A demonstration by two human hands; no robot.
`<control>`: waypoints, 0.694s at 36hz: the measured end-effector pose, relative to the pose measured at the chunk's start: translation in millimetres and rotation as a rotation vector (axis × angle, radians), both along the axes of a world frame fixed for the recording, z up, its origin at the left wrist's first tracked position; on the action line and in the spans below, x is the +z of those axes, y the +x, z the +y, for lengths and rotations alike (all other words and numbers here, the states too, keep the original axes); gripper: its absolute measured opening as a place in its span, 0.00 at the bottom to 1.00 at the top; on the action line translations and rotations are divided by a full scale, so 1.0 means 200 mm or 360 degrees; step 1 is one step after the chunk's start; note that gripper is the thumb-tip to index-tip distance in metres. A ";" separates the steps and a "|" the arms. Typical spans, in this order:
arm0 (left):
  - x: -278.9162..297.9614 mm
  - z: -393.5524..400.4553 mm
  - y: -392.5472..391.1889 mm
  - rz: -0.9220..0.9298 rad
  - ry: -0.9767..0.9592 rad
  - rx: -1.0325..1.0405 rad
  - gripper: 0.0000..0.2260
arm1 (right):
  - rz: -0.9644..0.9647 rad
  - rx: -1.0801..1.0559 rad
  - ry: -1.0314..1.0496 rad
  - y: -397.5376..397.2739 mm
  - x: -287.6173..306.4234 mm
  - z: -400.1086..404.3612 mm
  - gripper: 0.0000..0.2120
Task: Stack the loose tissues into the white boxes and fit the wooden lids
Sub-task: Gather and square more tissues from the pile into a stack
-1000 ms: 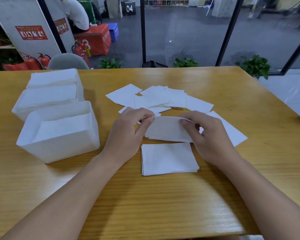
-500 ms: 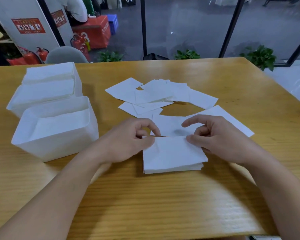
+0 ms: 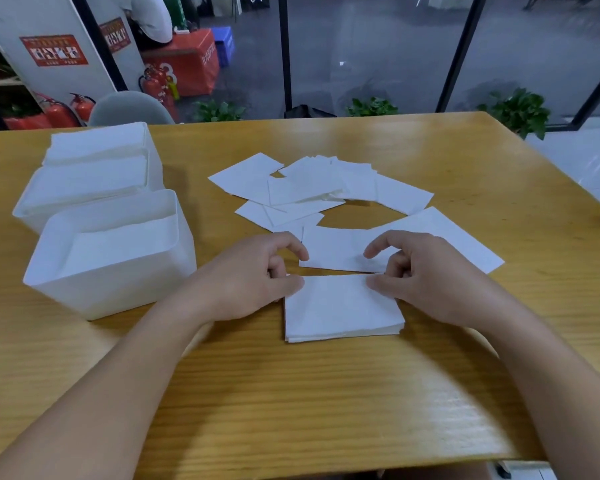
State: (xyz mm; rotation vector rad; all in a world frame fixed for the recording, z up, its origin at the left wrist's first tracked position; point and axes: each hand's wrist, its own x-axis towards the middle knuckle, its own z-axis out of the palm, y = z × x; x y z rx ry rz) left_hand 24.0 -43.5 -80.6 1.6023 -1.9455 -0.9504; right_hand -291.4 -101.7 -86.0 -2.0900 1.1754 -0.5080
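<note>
Left hand (image 3: 253, 275) and right hand (image 3: 426, 275) pinching the far corners of the top tissue on the small stack (image 3: 340, 310). Squaring-up step, by the look of it. Loose tissues (image 3: 312, 188) scattered at twelve o'clock; open white box (image 3: 108, 258) at nine, fuller boxes (image 3: 90, 168) beyond. Next: gather more sheets, then lift the stack leftward into the box. No wooden lids visible.

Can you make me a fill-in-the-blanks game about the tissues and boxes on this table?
Both hands touch the far edge of a neat ____ of tissues.
The white boxes sit on the ____ side of the table.
The loose tissues lie ____ the neat ones.
Missing words: stack; left; behind
</note>
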 end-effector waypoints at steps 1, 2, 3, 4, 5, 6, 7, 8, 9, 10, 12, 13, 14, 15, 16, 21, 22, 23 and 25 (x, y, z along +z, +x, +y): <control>0.00 0.00 0.00 -0.0040 -0.0011 0.0018 0.09 | 0.0014 -0.0009 -0.0023 0.00 0.00 0.00 0.11; -0.01 0.00 0.00 -0.0077 -0.0030 0.0039 0.08 | 0.0023 -0.0033 -0.0067 0.00 -0.01 0.00 0.10; -0.01 0.00 0.00 -0.0098 -0.0056 0.0061 0.08 | 0.0021 -0.0077 -0.0132 0.01 -0.01 -0.01 0.08; -0.01 0.00 0.00 -0.0102 -0.0091 0.0082 0.07 | 0.0004 -0.0135 -0.0209 0.01 -0.01 -0.01 0.06; -0.02 -0.01 0.00 -0.0093 -0.0138 0.0111 0.07 | -0.0028 -0.0195 -0.0284 0.02 -0.01 -0.02 0.04; -0.02 -0.01 0.00 -0.0082 -0.0200 0.0149 0.06 | -0.0068 -0.0256 -0.0342 0.03 -0.01 -0.04 0.04; -0.02 -0.02 0.00 -0.0067 -0.0274 0.0205 0.06 | -0.0084 -0.0304 -0.0378 0.04 -0.01 -0.05 0.03; -0.03 -0.03 -0.01 -0.0054 -0.0353 0.0275 0.04 | -0.0059 -0.0329 -0.0401 0.05 -0.01 -0.07 0.03; -0.03 -0.04 -0.02 -0.0048 -0.0426 0.0343 0.03 | 0.0008 -0.0328 -0.0423 0.06 -0.02 -0.08 0.05; -0.04 -0.05 -0.03 -0.0045 -0.0484 0.0386 0.02 | 0.0089 -0.0310 -0.0436 0.08 -0.02 -0.09 0.09; -0.07 -0.06 -0.05 -0.0018 -0.0534 0.0398 0.01 | 0.0200 -0.0291 -0.0457 0.10 -0.03 -0.11 0.17; -0.08 -0.06 -0.06 -0.0004 -0.0534 0.0386 0.01 | 0.0234 -0.0287 -0.0471 0.11 -0.03 -0.11 0.19; -0.09 -0.07 -0.07 -0.0007 -0.0529 0.0375 0.03 | 0.0265 -0.0283 -0.0485 0.13 -0.03 -0.11 0.21; -0.10 -0.08 -0.08 -0.0031 -0.0525 0.0368 0.06 | 0.0301 -0.0277 -0.0498 0.14 -0.03 -0.11 0.22; -0.11 -0.09 -0.09 -0.0076 -0.0529 0.0368 0.08 | 0.0336 -0.0271 -0.0511 0.16 -0.03 -0.11 0.23; -0.11 -0.11 -0.11 -0.0229 -0.0537 0.0372 0.13 | 0.0406 -0.0252 -0.0535 0.23 0.00 -0.12 0.20; -0.12 -0.11 -0.11 -0.0261 -0.0531 0.0366 0.14 | 0.0408 -0.0249 -0.0513 0.24 0.01 -0.13 0.19; -0.12 -0.12 -0.11 -0.0289 -0.0526 0.0360 0.14 | 0.0401 -0.0248 -0.0488 0.24 0.01 -0.13 0.17; -0.12 -0.12 -0.11 -0.0303 -0.0514 0.0358 0.14 | 0.0363 -0.0248 -0.0448 0.26 0.02 -0.14 0.13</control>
